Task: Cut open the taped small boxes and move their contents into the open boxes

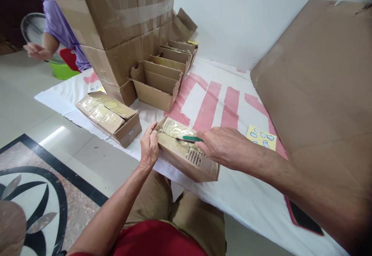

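At frame centre, the right hand [219, 146] is pinching a slim green cutter [190, 139], the left hand [149, 146] clasping a taped oblong brown cardboard box [177, 152], seemingly part-slit

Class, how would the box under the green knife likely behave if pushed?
The box would probably slide rather than roll, given its flat sides. Its long, low shape suggests it is unlikely to tip on the table. The top may feel slippery where shiny tape covers it.

Single head-worn view, directed forward and obliquely downward, at close range, over the wearer's lap [197, 214] and tabletop [241, 190].
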Demonstrator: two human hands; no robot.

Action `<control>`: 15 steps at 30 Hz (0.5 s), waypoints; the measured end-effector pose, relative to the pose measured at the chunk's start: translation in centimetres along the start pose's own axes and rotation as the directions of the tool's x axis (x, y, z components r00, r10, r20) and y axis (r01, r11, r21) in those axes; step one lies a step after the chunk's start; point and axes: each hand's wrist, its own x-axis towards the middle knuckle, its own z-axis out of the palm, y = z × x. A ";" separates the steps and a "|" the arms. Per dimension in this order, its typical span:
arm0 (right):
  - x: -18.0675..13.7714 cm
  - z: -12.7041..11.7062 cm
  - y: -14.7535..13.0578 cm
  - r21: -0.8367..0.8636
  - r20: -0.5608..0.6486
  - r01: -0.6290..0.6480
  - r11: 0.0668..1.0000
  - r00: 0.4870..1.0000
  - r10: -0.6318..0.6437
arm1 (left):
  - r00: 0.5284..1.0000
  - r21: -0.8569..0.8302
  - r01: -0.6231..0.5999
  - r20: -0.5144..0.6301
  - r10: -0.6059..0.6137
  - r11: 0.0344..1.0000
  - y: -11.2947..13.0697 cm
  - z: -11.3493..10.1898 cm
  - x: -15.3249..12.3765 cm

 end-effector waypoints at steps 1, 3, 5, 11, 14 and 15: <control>-0.1 0.1 0.1 0.003 -0.007 -0.003 1.000 1.000 0.003 | 0.996 0.042 -0.075 0.042 0.073 0.996 0.2 -0.5 0.2; -0.4 0.3 0.1 0.015 -0.008 -0.013 1.000 1.000 0.013 | 0.948 0.129 -0.299 0.157 0.278 0.945 1.0 -1.6 1.0; -0.5 0.3 0.0 0.017 -0.012 -0.010 1.000 1.000 0.010 | 0.828 0.167 -0.526 0.327 0.456 0.834 2.0 -2.2 2.2; 0.1 0.4 -1.3 -0.027 -0.031 0.003 1.000 0.999 -0.004 | 0.613 0.201 -0.643 0.713 0.339 0.739 3.6 -0.6 5.2; 0.1 0.8 -1.8 -0.018 -0.023 0.001 1.000 1.000 -0.001 | 0.638 0.288 -0.631 0.720 0.272 0.720 3.4 0.0 5.1; 0.0 1.0 -1.7 -0.018 -0.011 0.000 1.000 1.000 0.000 | 0.646 0.310 -0.632 0.717 0.262 0.710 3.3 0.0 5.0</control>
